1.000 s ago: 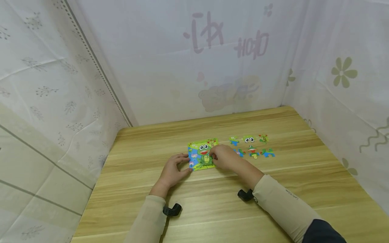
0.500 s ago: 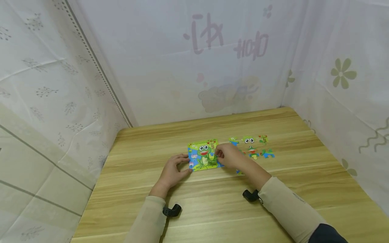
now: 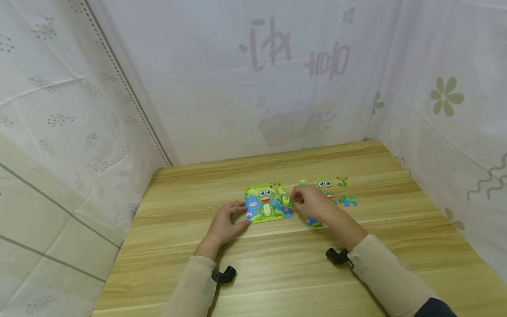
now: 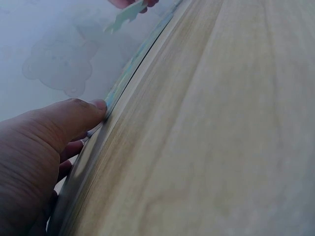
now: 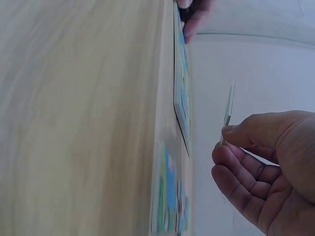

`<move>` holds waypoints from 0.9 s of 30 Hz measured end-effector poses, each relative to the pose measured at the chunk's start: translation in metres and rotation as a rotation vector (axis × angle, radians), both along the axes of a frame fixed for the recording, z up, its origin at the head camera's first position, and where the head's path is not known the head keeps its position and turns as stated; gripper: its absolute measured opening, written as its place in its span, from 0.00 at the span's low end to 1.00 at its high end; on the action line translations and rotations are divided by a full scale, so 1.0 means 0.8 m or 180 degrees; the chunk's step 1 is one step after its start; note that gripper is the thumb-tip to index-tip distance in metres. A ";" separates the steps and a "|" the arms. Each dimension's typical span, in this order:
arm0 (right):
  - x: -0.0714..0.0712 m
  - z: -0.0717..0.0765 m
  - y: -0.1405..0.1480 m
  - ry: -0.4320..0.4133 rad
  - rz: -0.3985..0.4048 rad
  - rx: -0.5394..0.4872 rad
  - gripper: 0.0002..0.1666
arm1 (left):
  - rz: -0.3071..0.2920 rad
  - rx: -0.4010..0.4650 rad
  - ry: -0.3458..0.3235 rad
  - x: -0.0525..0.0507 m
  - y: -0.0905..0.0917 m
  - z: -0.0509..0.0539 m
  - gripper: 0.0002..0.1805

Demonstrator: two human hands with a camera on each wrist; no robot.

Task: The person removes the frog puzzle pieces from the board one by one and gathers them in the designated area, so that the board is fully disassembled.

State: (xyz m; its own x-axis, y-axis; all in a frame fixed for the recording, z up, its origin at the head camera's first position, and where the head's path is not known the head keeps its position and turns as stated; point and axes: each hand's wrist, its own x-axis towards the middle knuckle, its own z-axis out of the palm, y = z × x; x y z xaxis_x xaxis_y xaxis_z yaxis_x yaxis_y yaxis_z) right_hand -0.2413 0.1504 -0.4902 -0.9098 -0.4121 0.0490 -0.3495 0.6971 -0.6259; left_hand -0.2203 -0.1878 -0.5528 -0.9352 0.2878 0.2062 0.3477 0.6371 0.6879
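Note:
A flat frog picture board [image 3: 267, 207] lies on the table in the head view. My left hand [image 3: 222, 226] holds its left side, thumb by the lower left corner and fingers higher on that edge. In the left wrist view, the thumb [image 4: 81, 115] touches the board's edge. Just right of the board, my right hand [image 3: 314, 202] pinches a green frog jigsaw piece [image 3: 286, 200] between thumb and fingers. The right wrist view shows this thin piece [image 5: 229, 105] edge-on, raised above the table and apart from the board.
Several other jigsaw pieces lie to the right, among them one with eyes [image 3: 325, 182], a tree piece [image 3: 343, 181] and a blue-green piece [image 3: 348, 200]. Another piece [image 3: 314, 223] sits below my right hand, which partly covers the group. Patterned cloth [image 3: 222, 79] hangs behind the wooden table [image 3: 273, 273].
My right hand has moved rightward from the board, carrying the pinched jigsaw piece past the board's right edge. The left hand has stayed at the board's left side.

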 end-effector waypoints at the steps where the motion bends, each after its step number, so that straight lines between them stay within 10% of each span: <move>1: 0.001 0.000 0.004 0.0016 -0.0017 -0.0012 0.07 | 0.0001 0.0010 0.0000 0.000 0.000 0.000 0.24; 27: 0.036 -0.015 0.108 0.0132 -0.0226 -0.0041 0.07 | 0.0002 0.0071 -0.0070 0.000 0.002 0.001 0.24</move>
State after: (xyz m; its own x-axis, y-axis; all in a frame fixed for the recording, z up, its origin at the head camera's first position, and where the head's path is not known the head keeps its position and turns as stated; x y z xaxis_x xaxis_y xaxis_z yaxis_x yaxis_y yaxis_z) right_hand -0.2128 0.2370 -0.5023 -0.9338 -0.3458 0.0920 -0.3253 0.7130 -0.6211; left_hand -0.2201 -0.1865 -0.5523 -0.9398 0.2827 0.1921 0.3320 0.6218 0.7093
